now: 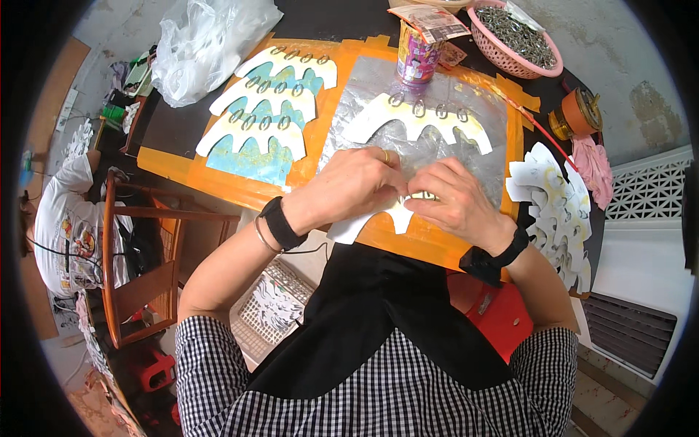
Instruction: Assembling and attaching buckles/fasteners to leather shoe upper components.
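My left hand (353, 182) and my right hand (459, 200) meet at the near edge of the orange-taped work board (429, 247). The fingers of both are closed on a white scalloped piece (348, 230) with a yellowish top band. A metal ring shows beside the right fingers; whether the left fingertips also pinch a ring is hidden. Just beyond my hands, a similar scalloped piece (378, 118) with several oval metal rings along its top lies on a silver sheet (364, 76). To the left, several such ringed pieces (251, 135) lie in rows over a blue-green sheet (247, 164).
A purple patterned cup (419, 58) with a packet on top stands at the back. Behind it to the right is a pink basket (502, 54) of metal rings. A jar (575, 115), a pink cloth (593, 167) and stacked white pieces (553, 211) sit right; a plastic bag (207, 47) lies left.
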Motion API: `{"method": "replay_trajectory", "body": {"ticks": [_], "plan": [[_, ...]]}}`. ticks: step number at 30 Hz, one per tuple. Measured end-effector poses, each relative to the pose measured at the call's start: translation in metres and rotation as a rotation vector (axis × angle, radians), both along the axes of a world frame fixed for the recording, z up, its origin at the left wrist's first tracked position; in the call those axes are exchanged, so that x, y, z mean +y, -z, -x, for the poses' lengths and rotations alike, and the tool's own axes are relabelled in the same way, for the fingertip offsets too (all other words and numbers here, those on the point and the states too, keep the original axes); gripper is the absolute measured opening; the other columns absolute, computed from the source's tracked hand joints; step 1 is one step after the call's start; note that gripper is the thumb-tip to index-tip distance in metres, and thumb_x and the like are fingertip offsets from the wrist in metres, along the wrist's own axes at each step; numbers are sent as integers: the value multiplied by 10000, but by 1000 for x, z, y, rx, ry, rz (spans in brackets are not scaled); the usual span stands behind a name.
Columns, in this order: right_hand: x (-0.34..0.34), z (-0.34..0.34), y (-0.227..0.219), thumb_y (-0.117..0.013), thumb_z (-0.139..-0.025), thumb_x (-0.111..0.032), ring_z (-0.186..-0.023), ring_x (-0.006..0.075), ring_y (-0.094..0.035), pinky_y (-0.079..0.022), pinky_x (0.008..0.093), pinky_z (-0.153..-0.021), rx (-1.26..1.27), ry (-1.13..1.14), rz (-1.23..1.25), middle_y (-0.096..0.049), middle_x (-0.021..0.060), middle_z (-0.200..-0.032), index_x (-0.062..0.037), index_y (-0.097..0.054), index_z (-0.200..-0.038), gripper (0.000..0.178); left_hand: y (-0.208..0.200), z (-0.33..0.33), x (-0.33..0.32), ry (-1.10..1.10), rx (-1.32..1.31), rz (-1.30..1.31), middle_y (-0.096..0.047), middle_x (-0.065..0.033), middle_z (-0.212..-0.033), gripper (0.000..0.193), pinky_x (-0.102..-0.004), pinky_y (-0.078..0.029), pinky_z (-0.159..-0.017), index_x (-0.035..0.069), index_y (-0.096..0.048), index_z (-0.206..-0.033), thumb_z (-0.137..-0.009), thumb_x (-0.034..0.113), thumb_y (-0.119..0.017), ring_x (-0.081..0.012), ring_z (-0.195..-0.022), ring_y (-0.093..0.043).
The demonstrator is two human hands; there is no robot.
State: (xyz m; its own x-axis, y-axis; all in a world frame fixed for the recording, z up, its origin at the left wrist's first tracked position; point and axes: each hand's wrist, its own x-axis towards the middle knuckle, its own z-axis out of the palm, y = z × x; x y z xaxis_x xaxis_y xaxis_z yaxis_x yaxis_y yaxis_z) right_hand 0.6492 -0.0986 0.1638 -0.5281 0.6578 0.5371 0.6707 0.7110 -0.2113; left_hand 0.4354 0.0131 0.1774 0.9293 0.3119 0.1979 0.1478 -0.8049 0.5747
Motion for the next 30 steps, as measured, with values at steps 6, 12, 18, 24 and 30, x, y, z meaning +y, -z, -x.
{"method": "replay_trajectory", "body": {"ticks": [6, 12, 18, 24, 30], "plan": [[-2, 0, 3, -698, -732, -105, -1001, 224, -623, -479, 357, -861, 13, 17, 21, -631, 43, -968, -62, -703, -859, 134, -3, -2, -8, -37, 51, -72, -661, -46, -1010, 137, -415, -544, -759, 97, -723, -973, -838, 115, -743, -297, -925, -656], [-6, 4, 0, -690, -740, -101, -1011, 223, -606, -472, 354, -839, 3, 72, 61, -626, 46, -1002, -58, -706, -860, 129, -4, 2, -19, -87, 78, -106, -616, -57, -1079, 158, -429, -554, -785, 90, -646, -1000, -867, 135, -719, -311, -997, -636], [-7, 9, -5, -682, -747, -95, -983, 220, -592, -461, 347, -820, 15, 101, 37, -590, 38, -961, -60, -684, -836, 95, -6, 8, -17, -110, -10, 74, -646, -77, -1137, 338, -425, -559, -814, 109, -632, -1150, -836, 126, -755, -308, -1024, -644], [-9, 7, -4, -677, -758, -96, -882, 211, -545, -435, 347, -772, -32, 117, 101, -514, 37, -875, -64, -663, -818, 70, -5, 1, -30, -213, 75, -3, -717, -73, -976, 475, -428, -552, -817, 138, -611, -1274, -824, 109, -759, -315, -957, -664], [-13, 14, 3, -690, -756, -91, -951, 222, -578, -452, 360, -812, 29, 111, -10, -573, 41, -924, -52, -667, -851, 106, -2, 2, -26, -162, 69, -117, -727, -55, -980, 367, -416, -554, -803, 114, -695, -1147, -786, 110, -760, -304, -933, -665]]}}
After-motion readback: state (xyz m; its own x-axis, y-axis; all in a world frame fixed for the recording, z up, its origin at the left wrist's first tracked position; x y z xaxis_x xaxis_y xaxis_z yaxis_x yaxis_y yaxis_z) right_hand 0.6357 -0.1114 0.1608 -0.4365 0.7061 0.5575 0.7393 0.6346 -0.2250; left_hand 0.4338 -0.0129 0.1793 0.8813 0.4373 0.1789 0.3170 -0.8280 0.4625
